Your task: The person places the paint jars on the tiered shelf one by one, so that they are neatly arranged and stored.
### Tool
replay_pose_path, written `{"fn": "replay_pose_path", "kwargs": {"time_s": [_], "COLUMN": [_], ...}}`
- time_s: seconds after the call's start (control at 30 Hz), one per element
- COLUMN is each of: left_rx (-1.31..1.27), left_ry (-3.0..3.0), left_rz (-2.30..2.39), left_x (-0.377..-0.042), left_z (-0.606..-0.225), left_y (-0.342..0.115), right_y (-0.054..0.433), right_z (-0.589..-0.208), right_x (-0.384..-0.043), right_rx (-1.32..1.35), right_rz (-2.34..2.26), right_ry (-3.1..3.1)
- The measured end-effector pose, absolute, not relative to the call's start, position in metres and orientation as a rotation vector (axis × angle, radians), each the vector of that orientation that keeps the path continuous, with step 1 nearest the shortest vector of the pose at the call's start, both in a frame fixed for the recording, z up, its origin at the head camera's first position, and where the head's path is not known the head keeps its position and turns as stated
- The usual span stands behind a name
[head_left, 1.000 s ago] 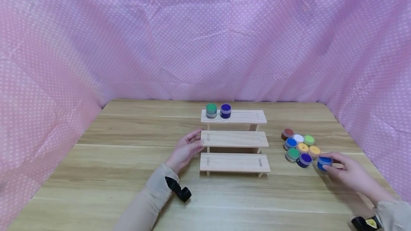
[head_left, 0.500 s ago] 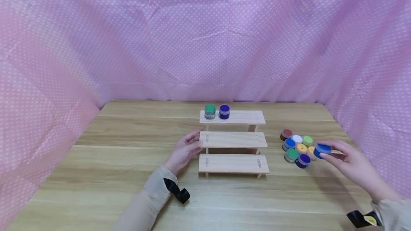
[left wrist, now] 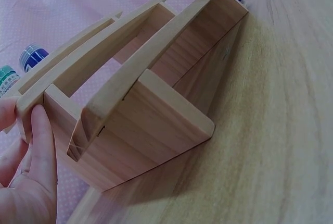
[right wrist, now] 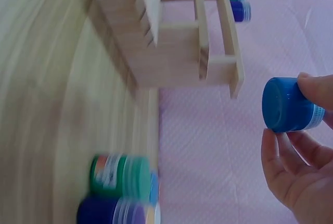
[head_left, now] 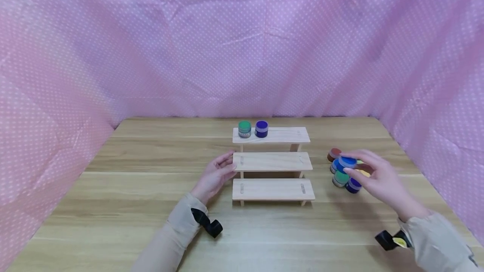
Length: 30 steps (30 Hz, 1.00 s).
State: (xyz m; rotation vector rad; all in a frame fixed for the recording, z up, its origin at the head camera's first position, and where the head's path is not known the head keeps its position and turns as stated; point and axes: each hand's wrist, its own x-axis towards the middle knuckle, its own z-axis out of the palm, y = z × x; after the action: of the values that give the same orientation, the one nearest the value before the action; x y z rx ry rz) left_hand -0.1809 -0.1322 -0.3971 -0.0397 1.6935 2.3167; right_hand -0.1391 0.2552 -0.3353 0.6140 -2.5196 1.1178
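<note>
A three-step wooden rack [head_left: 272, 189] stands mid-table. My left hand [head_left: 212, 179] grips the left end of its middle step, thumb on one side and fingers on the other in the left wrist view. On the top step sit a green-lidded paint jar [head_left: 244, 129] and a purple-lidded paint jar [head_left: 261, 129], side by side at the left. Between thumb and fingers, my right hand [head_left: 378, 179] holds a blue paint jar [right wrist: 289, 104] raised in the air. In the head view that jar overlaps the cluster of jars right of the rack.
The cluster includes a brown-lidded jar [head_left: 334, 154], a green jar [head_left: 340, 178] and a purple jar [head_left: 353, 185]; my right hand hides some others. Pink dotted cloth [head_left: 242, 53] hangs behind the wooden table [head_left: 113, 205] and along its sides.
My right hand has lifted the blue paint jar off the table and carried it leftward over the cluster. My left hand stays at the rack's middle step.
</note>
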Motion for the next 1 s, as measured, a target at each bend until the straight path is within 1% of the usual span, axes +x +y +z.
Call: {"fn": "replay_pose_path", "kwargs": {"time_s": [0.1, 0.4, 0.53, 0.83, 1.0], "left_rx": [-0.040, -0.046, -0.031, -0.021, -0.024], "left_ry": [1.705, 1.689, 1.690, 1.693, 1.679], "left_rz": [2.316, 2.322, 2.318, 2.317, 2.320], "left_x": [-0.181, -0.181, -0.181, -0.185, -0.184], "left_z": [-0.396, -0.396, -0.398, -0.399, -0.399], "left_y": [-0.133, -0.132, -0.133, -0.134, -0.132], "right_y": [0.242, 0.207, 0.194, 0.174, 0.168], "right_z": [-0.333, -0.328, -0.327, -0.317, -0.318], "right_x": [-0.148, -0.173, -0.184, -0.209, -0.219], "right_rx": [0.633, 0.567, 0.585, 0.535, 0.567], "right_rz": [1.187, 1.277, 1.408, 1.562, 1.519], "right_ry": [-2.504, -2.550, -2.510, -2.500, -2.499]}}
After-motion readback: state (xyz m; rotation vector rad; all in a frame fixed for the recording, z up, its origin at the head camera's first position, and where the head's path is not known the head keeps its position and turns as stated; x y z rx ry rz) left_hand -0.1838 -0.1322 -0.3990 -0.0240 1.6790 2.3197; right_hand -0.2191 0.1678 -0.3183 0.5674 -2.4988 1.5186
